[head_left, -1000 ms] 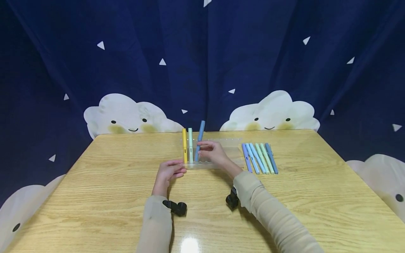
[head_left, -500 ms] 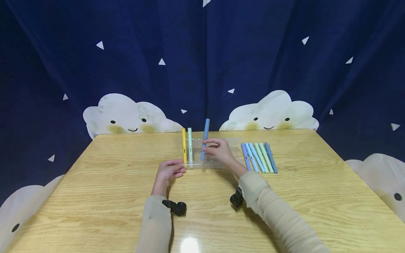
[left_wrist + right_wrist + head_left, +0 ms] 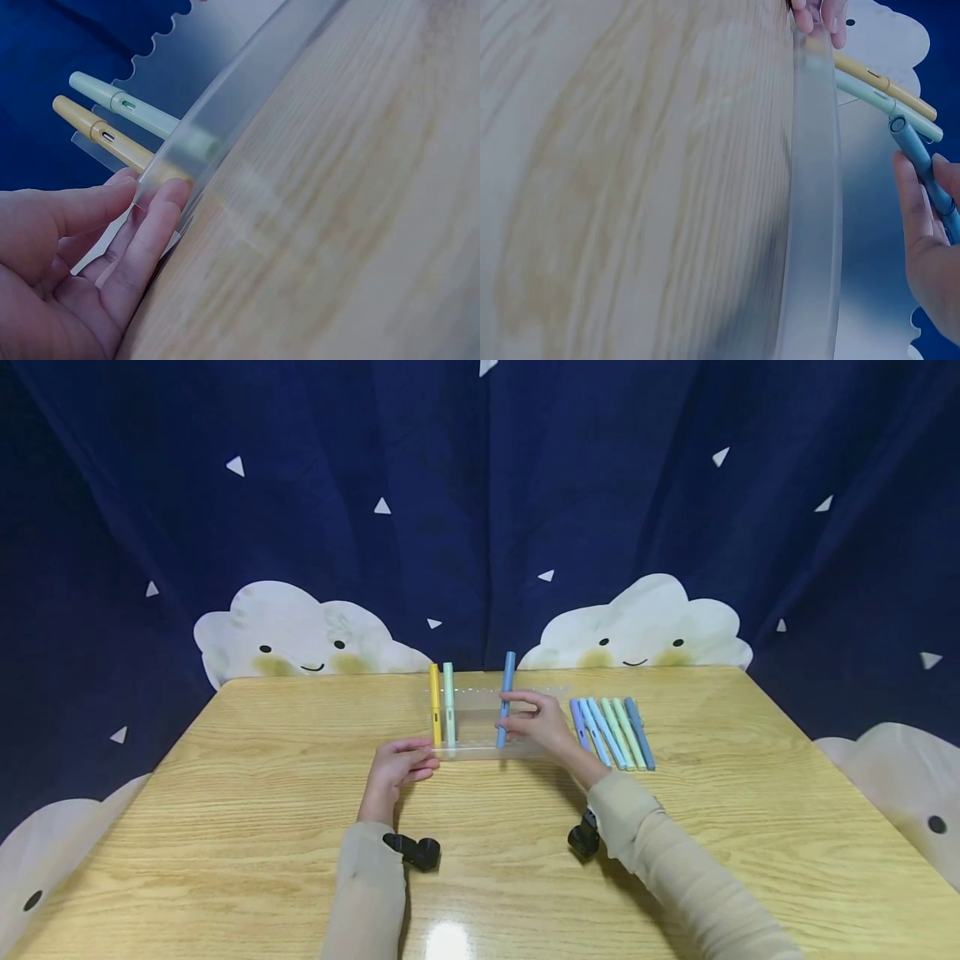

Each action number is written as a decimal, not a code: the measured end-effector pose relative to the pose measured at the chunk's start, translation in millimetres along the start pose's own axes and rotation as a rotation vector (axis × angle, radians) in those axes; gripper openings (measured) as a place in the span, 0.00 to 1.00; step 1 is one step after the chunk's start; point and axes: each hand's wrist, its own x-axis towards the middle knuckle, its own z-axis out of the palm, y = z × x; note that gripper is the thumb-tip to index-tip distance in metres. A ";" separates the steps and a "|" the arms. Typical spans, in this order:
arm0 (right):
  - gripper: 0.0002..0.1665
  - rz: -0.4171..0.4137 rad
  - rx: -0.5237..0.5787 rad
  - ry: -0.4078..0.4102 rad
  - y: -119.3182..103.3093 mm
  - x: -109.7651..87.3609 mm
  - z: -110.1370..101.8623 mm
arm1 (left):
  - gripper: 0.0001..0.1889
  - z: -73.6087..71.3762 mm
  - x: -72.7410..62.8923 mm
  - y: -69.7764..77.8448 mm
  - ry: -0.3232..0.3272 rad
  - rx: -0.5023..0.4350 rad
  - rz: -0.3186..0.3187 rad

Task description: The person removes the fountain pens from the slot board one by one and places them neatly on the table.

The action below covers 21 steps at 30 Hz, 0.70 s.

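Observation:
My left hand (image 3: 393,772) grips the left front corner of a clear notched pen stand (image 3: 247,82), thumb and fingers on its edge. A yellow pen (image 3: 436,702) and a mint green pen (image 3: 449,693) lean side by side in the stand's left end. My right hand (image 3: 543,727) pinches a blue pen (image 3: 508,672) between thumb and fingers, nearly upright over the stand's right half. In the right wrist view the lower end of this blue pen (image 3: 922,161) appears apart from the stand's front lip (image 3: 814,202).
Right of the stand, several capped pens lie in a row on the wooden table (image 3: 262,802), from a purple pen (image 3: 580,722) to a dark blue pen (image 3: 640,731). A navy curtain (image 3: 450,510) with clouds hangs behind the table's back edge.
My right hand has carried the blue pen rightward along the stand, away from the mint green pen, and the pen now stands more upright. The left hand keeps its hold on the corner.

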 end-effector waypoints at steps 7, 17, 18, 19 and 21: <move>0.29 0.003 -0.032 0.014 2.1 -4.4 -12.1 | 0.14 -0.4 -0.5 0.6 0.001 0.001 -0.003; 0.32 0.037 -0.031 0.006 -0.4 -13.9 -30.6 | 0.14 0.6 0.0 -0.8 0.014 0.013 0.007; 0.32 0.035 -0.036 0.011 -1.2 -14.7 -32.7 | 0.14 0.7 0.0 -0.8 0.014 0.013 0.004; 0.32 0.033 -0.039 0.018 -1.8 -15.4 -34.7 | 0.13 0.6 -0.1 -0.9 0.016 0.012 0.000; 0.32 0.033 -0.058 0.035 -2.8 -17.1 -39.6 | 0.14 0.2 -0.2 -1.1 0.013 0.011 0.000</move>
